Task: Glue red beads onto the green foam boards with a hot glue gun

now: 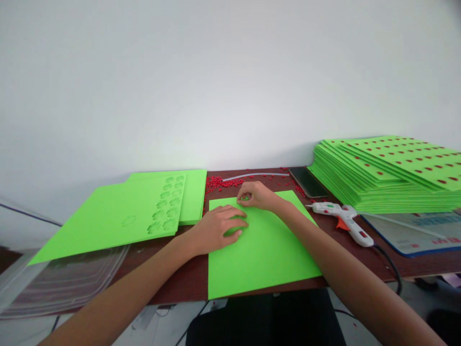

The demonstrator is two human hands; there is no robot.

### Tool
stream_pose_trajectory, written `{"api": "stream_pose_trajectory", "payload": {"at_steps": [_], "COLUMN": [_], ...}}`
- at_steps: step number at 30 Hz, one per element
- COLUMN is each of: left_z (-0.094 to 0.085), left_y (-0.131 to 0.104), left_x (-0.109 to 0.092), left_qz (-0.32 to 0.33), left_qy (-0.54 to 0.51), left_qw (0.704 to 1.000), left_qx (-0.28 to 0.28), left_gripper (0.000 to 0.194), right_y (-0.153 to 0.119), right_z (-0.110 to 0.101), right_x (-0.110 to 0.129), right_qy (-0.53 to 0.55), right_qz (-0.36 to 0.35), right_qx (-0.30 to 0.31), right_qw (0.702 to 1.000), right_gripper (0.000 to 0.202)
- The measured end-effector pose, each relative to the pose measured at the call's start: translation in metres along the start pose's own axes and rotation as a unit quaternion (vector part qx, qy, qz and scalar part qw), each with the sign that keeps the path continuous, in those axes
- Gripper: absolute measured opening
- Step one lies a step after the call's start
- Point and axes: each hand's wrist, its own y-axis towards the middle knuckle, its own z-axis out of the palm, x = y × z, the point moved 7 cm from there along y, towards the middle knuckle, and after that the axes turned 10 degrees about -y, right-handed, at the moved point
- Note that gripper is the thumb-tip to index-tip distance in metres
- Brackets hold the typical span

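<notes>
A bright green sheet lies on the dark red table in front of me. My left hand rests on its left side, palm down, fingers stretched out and slightly apart. Near the sheet's far edge my right hand is bent into a pinch, its thumb and fingertips touching close to the surface. Whatever sits between those fingertips is too small to make out. Just beyond the sheet is a scattered heap of small red pieces.
A white glue gun with an orange trigger lies at right, its cord trailing off the edge. Behind it are a phone and a tall stack of red-dotted green sheets. A glue stick lies at the back. Green sheets with flower outlines overlap at left.
</notes>
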Motion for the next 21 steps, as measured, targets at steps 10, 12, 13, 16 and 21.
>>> {"api": "stream_pose_trajectory", "payload": {"at_steps": [10,12,13,16,21], "left_z": [-0.0001,-0.0003,-0.0004,-0.0004,-0.0008], "left_y": [-0.0001,-0.0001,-0.0001,-0.0001,0.0002], "left_x": [0.0002,0.0001,0.0000,-0.0001,-0.0007], "left_qz": [-0.004,-0.005,-0.004,-0.003,0.000], "left_qy": [-0.001,-0.002,-0.003,-0.005,-0.005], "left_qw": [1.000,1.000,1.000,1.000,1.000], "left_qx": [-0.002,-0.002,-0.003,-0.005,-0.007], "left_gripper": [0.024,0.024,0.024,0.024,0.024], "right_y": [0.0008,0.0006,0.0004,0.0006,0.0029], "right_z": [0.0007,0.0010,0.0012,0.0017,0.0022], "right_x": [-0.0012,-0.0022,-0.0024,-0.0025,-0.0017], "right_qy": [-0.002,0.000,0.000,-0.008,-0.024], "right_qz": [0.000,0.000,-0.001,0.001,0.007], "right_qx": [0.007,0.007,0.009,0.016,0.031], "right_qw": [1.000,1.000,1.000,1.000,0.999], "right_gripper": [0.013,0.013,0.013,0.013,0.012]}}
